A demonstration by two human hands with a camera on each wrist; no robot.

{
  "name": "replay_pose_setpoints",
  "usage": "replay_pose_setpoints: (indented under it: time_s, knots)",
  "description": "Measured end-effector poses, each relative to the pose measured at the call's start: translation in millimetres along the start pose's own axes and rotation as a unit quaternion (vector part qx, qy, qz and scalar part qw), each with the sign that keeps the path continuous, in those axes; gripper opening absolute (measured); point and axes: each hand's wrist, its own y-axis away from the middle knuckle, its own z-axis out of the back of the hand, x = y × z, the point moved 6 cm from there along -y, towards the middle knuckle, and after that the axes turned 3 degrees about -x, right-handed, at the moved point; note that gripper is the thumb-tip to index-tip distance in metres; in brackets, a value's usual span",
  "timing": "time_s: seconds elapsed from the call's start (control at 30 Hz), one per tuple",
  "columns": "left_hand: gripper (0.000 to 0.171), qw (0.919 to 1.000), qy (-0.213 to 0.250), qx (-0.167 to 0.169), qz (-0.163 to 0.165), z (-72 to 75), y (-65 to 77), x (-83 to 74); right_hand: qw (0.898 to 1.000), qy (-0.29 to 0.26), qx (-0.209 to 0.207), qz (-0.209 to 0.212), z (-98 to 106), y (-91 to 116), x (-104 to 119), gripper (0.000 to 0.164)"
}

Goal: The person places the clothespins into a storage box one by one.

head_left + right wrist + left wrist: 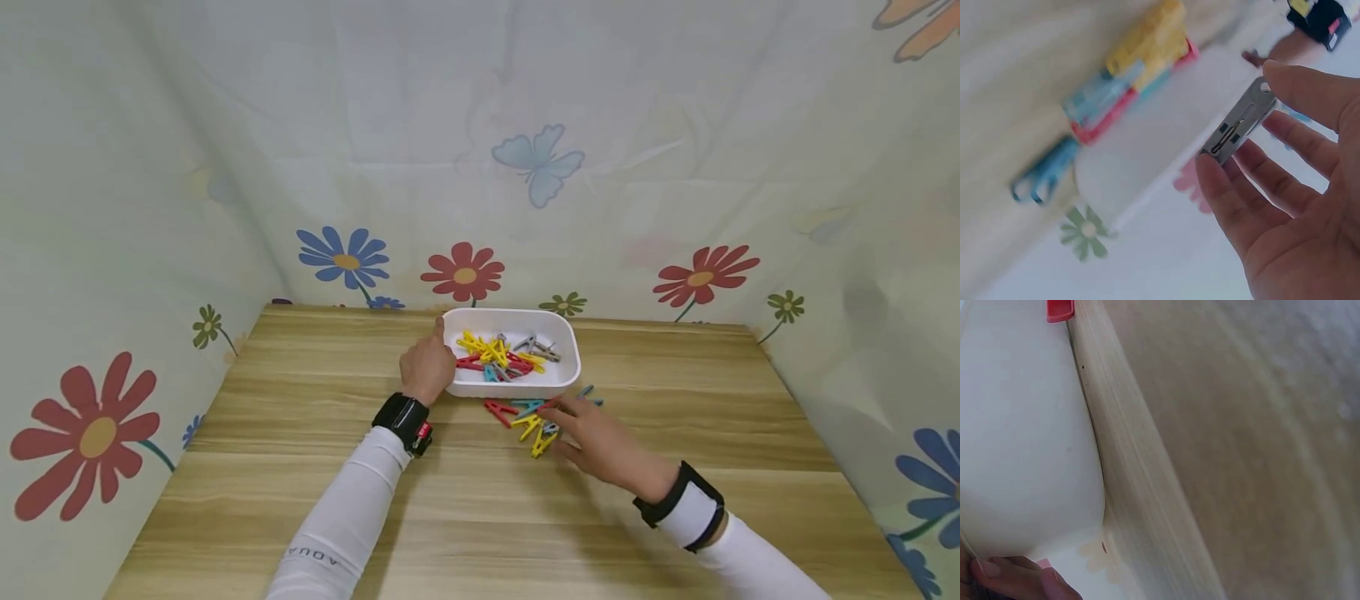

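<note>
Right hand (606, 442): part-curled, thumb and fingertips pinching one grey clip (1246, 115) above the loose clips. Left hand (429, 365): fingers closed about the tub's left end. Grey clip: probably light, stiff, smooth, tough; best taken mid-body, as squeezing the tail would spring it. Loose clips (529, 425): mixed colours, on the desk (675, 375), beneath right fingertips, near side of tub. Tub (517, 389): white, between hands, further clips (495, 350) inside.

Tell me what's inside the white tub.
The white tub holds yellow, red, gray and some blue clothespins, mostly heaped together. Upper ones cover parts of those below, so whatever lies at the very bottom can't be seen.
</note>
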Motion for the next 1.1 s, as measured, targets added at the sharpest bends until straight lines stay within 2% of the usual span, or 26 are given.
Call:
replay_pose_setpoints:
  time_s: [0.2,0.4,0.7,0.87,1.1]
  knots:
    - [0.062,1.0000,0.002,-0.002,0.001,-1.5,-0.8,0.0,0.999,0.020,-0.037,0.001,31,-19,-6,0.045]
    - [0.062,1.0000,0.000,-0.003,0.002,-2.1,-1.3,0.6,0.999,0.013,-0.036,-0.015,43,-39,-18,0.046]
    - [0.062,0.9999,0.006,0.000,0.008,-2.0,-1.1,1.6,0.999,-0.014,-0.025,-0.040,44,-75,-35,0.040]
    - [0.063,0.9999,0.007,-0.001,0.011,-3.9,-2.0,2.3,0.998,-0.025,-0.017,-0.061,36,-95,-45,0.039]
    - [0.063,0.9999,0.011,0.000,0.010,-3.8,-2.5,2.3,0.997,-0.006,-0.009,-0.079,19,-117,-63,0.040]
